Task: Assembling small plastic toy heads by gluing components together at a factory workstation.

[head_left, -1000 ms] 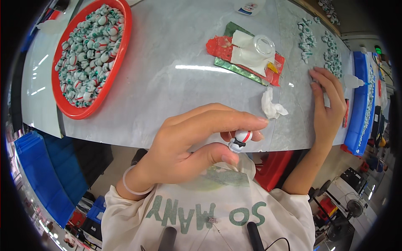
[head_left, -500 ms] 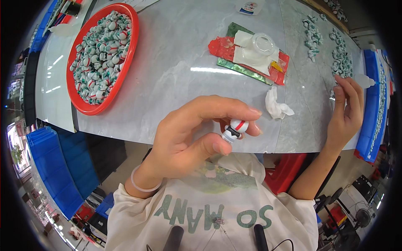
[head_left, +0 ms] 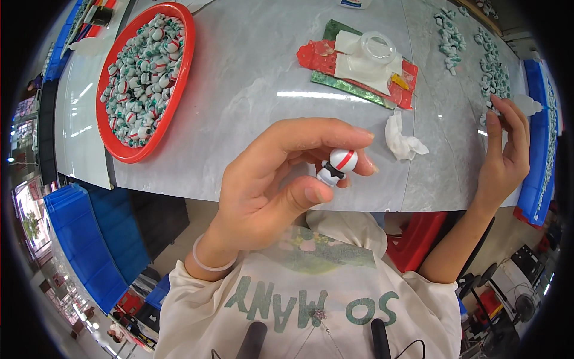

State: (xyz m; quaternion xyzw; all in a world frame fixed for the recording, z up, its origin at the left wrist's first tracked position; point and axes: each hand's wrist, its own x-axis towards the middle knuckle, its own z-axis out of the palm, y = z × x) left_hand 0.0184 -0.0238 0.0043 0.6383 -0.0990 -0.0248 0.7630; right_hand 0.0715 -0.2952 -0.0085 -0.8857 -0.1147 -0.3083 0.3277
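In front of my body, my left hand (head_left: 269, 173) pinches a small toy figure (head_left: 336, 167) between thumb and fingers. The figure has a round white head with a red stripe, a black band at its middle and a white lower body; it is tilted. Far to the right, my right hand (head_left: 507, 146) reaches to the near end of a row of small white and green pieces (head_left: 494, 72). Its thumb and index fingertip close around a small white and dark piece (head_left: 491, 107), partly hidden by the fingers.
At the left stands a red oval basin (head_left: 190, 60) heaped with similar figures. A clear round lid or cup (head_left: 378, 46) rests on white tissue over red and green pads (head_left: 311, 57). A crumpled tissue (head_left: 403, 140) lies nearer. Blue bins (head_left: 535, 149) flank the table.
My right hand has shifted slightly up and to the right along the row, and a piece now shows at its fingertips. The figure in my left hand has turned slightly, showing more of its front.
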